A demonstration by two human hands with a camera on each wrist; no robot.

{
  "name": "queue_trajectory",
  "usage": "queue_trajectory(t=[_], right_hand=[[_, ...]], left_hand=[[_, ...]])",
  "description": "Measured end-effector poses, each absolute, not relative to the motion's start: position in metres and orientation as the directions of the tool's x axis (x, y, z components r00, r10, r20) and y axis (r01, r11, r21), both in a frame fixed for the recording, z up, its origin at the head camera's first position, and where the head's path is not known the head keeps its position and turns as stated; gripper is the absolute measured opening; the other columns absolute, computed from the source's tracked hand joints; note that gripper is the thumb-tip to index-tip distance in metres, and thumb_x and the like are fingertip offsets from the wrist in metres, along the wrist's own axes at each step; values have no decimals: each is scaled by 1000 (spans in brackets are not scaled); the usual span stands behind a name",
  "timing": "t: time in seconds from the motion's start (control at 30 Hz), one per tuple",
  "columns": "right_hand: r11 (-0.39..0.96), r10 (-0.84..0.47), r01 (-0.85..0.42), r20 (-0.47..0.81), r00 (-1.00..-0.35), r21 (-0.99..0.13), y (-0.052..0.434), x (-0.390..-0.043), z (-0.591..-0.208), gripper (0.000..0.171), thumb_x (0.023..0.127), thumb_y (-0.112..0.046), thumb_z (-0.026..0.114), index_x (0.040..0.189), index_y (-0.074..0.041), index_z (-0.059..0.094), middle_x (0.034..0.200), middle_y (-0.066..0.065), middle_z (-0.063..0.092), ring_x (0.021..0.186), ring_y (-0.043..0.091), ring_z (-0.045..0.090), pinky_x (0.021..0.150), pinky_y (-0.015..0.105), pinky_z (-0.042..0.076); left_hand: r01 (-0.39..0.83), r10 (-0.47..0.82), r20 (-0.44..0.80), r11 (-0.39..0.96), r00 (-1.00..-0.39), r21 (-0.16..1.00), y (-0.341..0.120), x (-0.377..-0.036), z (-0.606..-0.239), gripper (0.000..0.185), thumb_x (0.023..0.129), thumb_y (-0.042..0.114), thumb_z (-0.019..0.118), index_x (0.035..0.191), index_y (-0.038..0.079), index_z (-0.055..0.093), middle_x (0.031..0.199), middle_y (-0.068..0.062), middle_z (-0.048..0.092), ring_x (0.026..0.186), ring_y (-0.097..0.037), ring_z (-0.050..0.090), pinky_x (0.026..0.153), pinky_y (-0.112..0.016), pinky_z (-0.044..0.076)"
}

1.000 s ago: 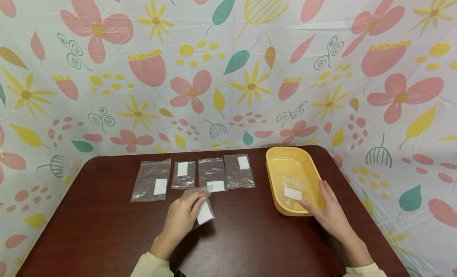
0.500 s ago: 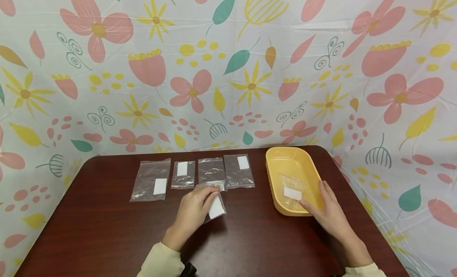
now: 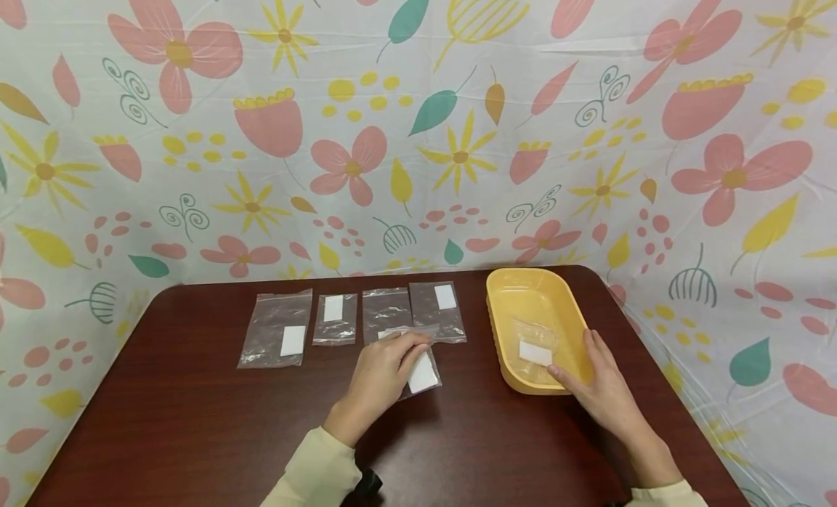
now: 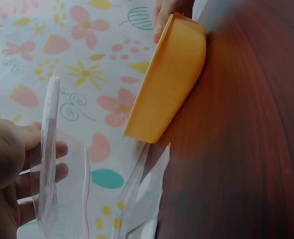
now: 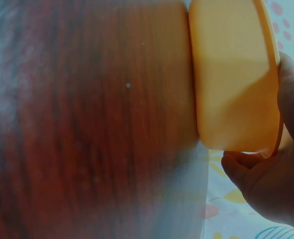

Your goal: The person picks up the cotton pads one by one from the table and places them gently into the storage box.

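My left hand (image 3: 386, 369) pinches a small clear zip bag (image 3: 423, 374) with a white rectangular piece in it, held up off the table. In the left wrist view the bag (image 4: 49, 154) hangs edge-on between thumb and fingers. A yellow plastic tray (image 3: 530, 296) stands at the right of the table, with another zip bag (image 3: 536, 353) and its white piece lying inside. My right hand (image 3: 604, 394) holds the tray at its near right corner, thumb over the front rim and fingers along the right side.
Several clear zip bags lie in a row at the back of the dark wooden table (image 3: 216, 420), among them a large one (image 3: 268, 325), a small one (image 3: 330, 334) and a rightmost one (image 3: 434, 319). A flower-printed curtain (image 3: 366, 224) hangs close behind.
The left hand has moved to the right with the zip bag, nearer the tray. The right hand and the tray have stayed where they were.
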State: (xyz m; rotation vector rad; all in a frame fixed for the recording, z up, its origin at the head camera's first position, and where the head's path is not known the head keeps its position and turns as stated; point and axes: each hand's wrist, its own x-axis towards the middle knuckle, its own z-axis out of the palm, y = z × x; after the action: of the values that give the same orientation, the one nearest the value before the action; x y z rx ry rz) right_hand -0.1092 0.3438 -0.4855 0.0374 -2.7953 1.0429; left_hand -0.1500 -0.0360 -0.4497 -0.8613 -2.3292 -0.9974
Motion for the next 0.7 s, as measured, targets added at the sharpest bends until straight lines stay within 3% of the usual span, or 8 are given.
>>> queue_trajectory(t=[0.43,0.7], right_hand=[[761,39,-63,143,-989,-646,343,-110,-483,105,92,-41,74,157,9,9,160,37,9,144,57,14,110,72,18],[756,36,-62,137,-990,-652,342,-109,-484,104,92,-40,74,157,9,8,160,36,9,144,57,14,109,72,18]], left_hand=[[695,404,577,534,-710,481,-6,-158,-446,14,100,22,66,108,17,76,103,5,76,96,-13,71,77,-32,58],[691,428,548,535,-718,486,14,-161,-442,16,101,24,64,109,18,76,108,6,75,103,-12,69,87,-32,57]])
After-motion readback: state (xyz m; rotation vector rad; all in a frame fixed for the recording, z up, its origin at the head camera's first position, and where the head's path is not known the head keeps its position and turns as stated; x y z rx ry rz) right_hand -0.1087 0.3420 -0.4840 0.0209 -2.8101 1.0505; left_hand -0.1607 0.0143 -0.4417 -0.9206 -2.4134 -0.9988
